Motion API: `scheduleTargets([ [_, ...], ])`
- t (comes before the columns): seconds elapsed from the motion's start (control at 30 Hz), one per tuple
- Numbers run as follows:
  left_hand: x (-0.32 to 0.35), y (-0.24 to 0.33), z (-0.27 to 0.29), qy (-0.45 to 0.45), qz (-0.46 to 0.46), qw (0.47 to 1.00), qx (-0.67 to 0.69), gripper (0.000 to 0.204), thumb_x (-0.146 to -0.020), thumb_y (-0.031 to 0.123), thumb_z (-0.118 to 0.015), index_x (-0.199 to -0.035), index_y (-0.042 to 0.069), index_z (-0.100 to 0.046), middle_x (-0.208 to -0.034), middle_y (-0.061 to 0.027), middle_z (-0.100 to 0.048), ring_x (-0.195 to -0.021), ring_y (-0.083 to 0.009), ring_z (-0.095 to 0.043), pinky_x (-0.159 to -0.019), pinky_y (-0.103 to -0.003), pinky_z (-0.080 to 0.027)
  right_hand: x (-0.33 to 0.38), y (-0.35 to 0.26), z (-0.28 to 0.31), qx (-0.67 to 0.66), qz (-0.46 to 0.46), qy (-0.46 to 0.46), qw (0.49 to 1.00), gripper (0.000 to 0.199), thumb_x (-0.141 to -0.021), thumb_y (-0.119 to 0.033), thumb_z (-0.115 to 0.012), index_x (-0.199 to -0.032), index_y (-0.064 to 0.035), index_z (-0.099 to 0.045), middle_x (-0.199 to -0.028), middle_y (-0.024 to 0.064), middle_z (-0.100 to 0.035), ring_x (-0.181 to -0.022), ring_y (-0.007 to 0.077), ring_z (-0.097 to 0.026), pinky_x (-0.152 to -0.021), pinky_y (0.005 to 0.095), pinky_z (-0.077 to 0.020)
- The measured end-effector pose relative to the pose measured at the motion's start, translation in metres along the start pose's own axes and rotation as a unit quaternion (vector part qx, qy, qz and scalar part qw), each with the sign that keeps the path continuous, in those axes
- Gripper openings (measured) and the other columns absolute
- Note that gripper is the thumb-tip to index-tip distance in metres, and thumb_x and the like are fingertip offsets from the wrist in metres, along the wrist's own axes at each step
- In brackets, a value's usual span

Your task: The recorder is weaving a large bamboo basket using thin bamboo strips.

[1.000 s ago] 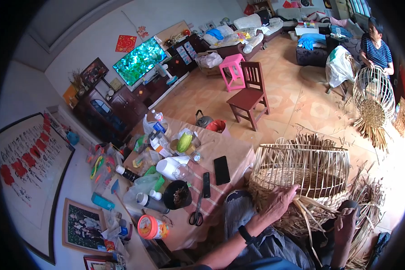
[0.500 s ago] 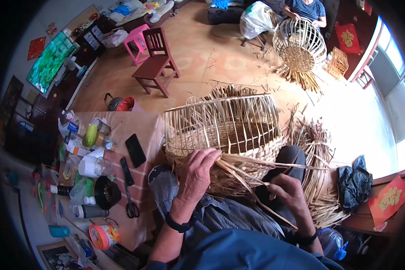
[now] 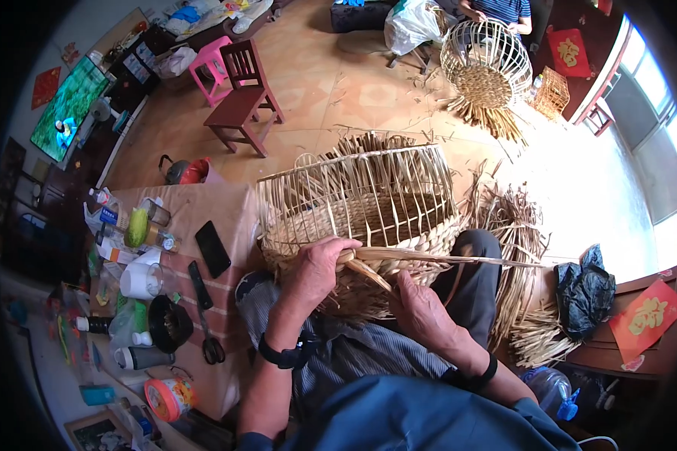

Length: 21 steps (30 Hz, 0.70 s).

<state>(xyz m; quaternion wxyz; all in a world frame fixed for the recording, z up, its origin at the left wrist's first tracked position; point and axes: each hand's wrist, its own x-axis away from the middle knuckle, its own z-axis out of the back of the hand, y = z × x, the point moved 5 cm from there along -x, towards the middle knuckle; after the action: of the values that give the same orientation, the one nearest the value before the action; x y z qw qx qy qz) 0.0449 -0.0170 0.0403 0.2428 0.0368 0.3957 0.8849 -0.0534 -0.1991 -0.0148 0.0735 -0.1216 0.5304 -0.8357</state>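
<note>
A half-woven basket (image 3: pixel 399 210) of dried plant strands rests against my lap, with bare frame ribs standing above its woven band. My left hand (image 3: pixel 317 269) is closed at the near side of the weave, fingers on the strands where they meet the basket. From there one long dried strand (image 3: pixel 459 259) runs off to the right past my knee. A shorter folded strand (image 3: pixel 370 275) slants down to my right hand (image 3: pixel 424 312), which pinches its lower end. The fingertips of my right hand are partly hidden.
Left of me, a cloth-covered table (image 3: pixel 226 199) bears a phone (image 3: pixel 213 249), scissors (image 3: pixel 213 347), bottles and jars. A bundle of dried strands (image 3: pixel 515 233) and a black plastic bag (image 3: pixel 583 293) lie to the right. Ahead stand a wooden chair (image 3: pixel 237 113) and a person (image 3: pixel 508 9) with another basket (image 3: pixel 485 83).
My right hand has moved left and up, closer to my left hand, drawing the strand in toward the weave. My left hand stays at the basket. The whole view has shifted slightly.
</note>
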Motion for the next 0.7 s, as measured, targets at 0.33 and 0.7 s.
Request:
scheduleTargets([
  [0.33, 0.003, 0.002, 0.001, -0.024, -0.023, 0.999, -0.015, 0.027, -0.100, 0.005, -0.053, -0.118, 0.003, -0.073, -0.107, -0.0190, -0.073, -0.102, -0.0373, -0.071, -0.089, -0.039, -0.056, 0.024, -0.064, 0.048, -0.397, -0.168, -0.111, 0.895, 0.037, -0.111, -0.039, -0.053, -0.121, -0.0037, -0.059, -0.068, -0.0076, -0.039, -0.056, 0.0004, -0.034, -0.046, 0.0194, -0.0255],
  [0.7, 0.017, 0.009, -0.019, 0.116, -0.013, 0.990, -0.076, 0.028, -0.093, 0.021, -0.074, -0.114, 0.002, -0.071, -0.099, -0.0135, -0.073, -0.089, -0.0329, -0.073, -0.079, -0.041, -0.058, 0.016, -0.027, 0.106, -0.769, 0.167, -0.085, 0.611, 0.048, -0.114, -0.038, -0.029, -0.135, -0.0008, -0.051, -0.058, 0.0044, -0.043, -0.040, 0.0186, -0.043, -0.040, 0.0351, -0.0402],
])
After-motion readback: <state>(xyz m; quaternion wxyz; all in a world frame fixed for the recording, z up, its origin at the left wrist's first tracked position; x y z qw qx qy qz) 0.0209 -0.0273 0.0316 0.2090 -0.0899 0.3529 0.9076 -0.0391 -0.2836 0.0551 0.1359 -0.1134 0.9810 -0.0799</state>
